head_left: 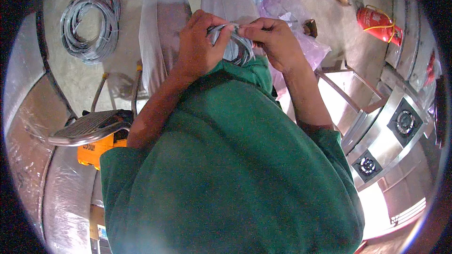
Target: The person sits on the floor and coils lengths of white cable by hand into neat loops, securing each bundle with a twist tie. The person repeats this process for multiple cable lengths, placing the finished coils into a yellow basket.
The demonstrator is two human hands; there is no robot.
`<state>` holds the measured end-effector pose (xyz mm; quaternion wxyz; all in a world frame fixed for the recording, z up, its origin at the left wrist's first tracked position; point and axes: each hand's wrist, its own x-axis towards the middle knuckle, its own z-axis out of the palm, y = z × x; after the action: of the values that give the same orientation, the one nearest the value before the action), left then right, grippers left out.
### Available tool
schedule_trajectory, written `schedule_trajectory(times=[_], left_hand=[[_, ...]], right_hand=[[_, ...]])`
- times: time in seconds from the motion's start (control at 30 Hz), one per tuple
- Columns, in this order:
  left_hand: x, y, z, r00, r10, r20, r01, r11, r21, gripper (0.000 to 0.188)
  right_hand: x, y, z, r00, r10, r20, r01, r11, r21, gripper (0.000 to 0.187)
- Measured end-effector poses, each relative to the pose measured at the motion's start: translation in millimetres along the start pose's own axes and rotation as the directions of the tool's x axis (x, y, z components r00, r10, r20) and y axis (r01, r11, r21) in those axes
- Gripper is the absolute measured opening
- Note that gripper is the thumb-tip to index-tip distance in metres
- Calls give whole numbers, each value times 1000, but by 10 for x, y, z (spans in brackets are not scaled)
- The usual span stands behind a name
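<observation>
Above my lap, a small looped bundle of thin grey wire is held between my two hands. My left hand grips the bundle on its left side, with thumb and fingers closed over the loops. Fingers pinched together, my right hand is at the upper right of the same bundle, by the wire's top strands. What exactly lies between its fingertips is too small to make out. Part of the bundle is hidden behind my fingers.
A large coil of grey wire lies on the floor at left. A chair stands by my left elbow. Purple plastic wrap lies beyond my right hand. A gas stove and a red fire extinguisher are at right.
</observation>
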<state>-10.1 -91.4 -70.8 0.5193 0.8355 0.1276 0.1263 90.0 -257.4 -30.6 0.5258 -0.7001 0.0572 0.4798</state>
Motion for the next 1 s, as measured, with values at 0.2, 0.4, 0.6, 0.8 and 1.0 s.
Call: schedule_trajectory(times=[0.2, 0.4, 0.6, 0.8, 1.0], left_hand=[[23, 3, -28, 997, -58, 57, 64, 990, -124, 12], [141, -65, -74, 991, 85, 104, -70, 987, -146, 8], [130, -99, -59, 990, 101, 96, -94, 993, -72, 13], [92, -129, -50, 991, 110, 75, -107, 993, -48, 14], [21, -114, -97, 993, 90, 82, -80, 990, -119, 14]], right_hand=[[40, -27, -72, 990, 32, 136, -37, 999, 32, 26], [127, -28, -96, 984, 47, 172, -49, 999, 11, 20], [136, 71, -35, 988, -120, 101, 134, 981, -138, 17], [68, 63, 111, 977, -208, -46, 184, 931, -314, 19], [-122, 76, 217, 944, -317, -90, 240, 850, -469, 23]])
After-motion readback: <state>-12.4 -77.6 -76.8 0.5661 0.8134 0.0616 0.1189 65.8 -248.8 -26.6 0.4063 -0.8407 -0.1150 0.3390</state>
